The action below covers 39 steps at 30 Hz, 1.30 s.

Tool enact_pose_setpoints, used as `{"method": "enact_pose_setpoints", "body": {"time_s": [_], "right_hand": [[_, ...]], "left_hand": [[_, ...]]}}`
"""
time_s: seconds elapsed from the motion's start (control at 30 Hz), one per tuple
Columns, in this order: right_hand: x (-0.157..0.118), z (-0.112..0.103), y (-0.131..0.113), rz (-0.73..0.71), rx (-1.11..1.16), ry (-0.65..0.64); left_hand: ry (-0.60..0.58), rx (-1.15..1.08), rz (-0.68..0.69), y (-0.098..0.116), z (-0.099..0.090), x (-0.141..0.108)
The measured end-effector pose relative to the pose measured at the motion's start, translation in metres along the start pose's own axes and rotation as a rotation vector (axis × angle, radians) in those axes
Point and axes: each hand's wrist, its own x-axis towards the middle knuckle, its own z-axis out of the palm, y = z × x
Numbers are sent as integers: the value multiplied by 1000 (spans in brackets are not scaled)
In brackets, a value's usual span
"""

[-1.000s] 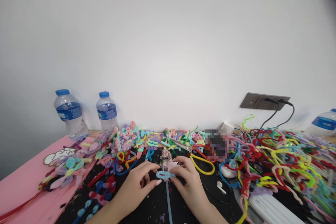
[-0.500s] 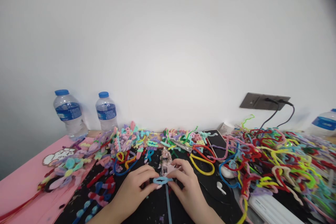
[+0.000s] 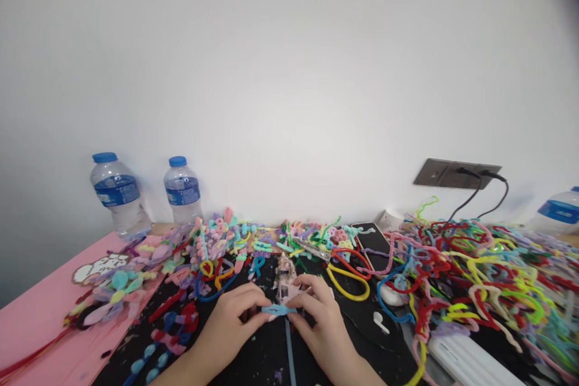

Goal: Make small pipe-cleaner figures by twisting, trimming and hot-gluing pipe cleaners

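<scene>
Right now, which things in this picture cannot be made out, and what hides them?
Ends of the light-blue piece, head view: covered by left fingers and right fingers.
Lower end of the light-blue strand, head view: cut by bottom edge.
Rightmost bottle, head view: cut by right edge.
Writing on leftmost bottle, head view: too small.

far-right bottle [image 3: 558,212]: edge-cut | blue strip [image 3: 290,351]: lower end off-frame | label [image 3: 118,191] print: illegible
</scene>
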Motion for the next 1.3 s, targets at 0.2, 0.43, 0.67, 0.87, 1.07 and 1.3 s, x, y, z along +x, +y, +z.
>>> {"method": "enact_pose_setpoints", "body": {"time_s": [0.2, 0.43, 0.67, 0.87, 1.07, 1.3], "right_hand": [[-1, 1, 1, 6, -3, -2], [-2, 2, 2, -1, -21, 5], [-2, 1, 2, -4, -40, 3], [-1, 1, 0, -6, -45, -4], [0, 0, -3, 0, -42, -8], [-2, 1, -2, 12, -32, -15]], "left_hand": [[7, -6, -8, 2, 1, 0], [17, -8, -14, 2, 1, 0], [27, -30, -19, 3, 0, 0], [32, -34, -11, 3, -1, 0], [43, -20, 2, 4, -1, 1], [46, -1, -25, 4, 0, 0]]}}
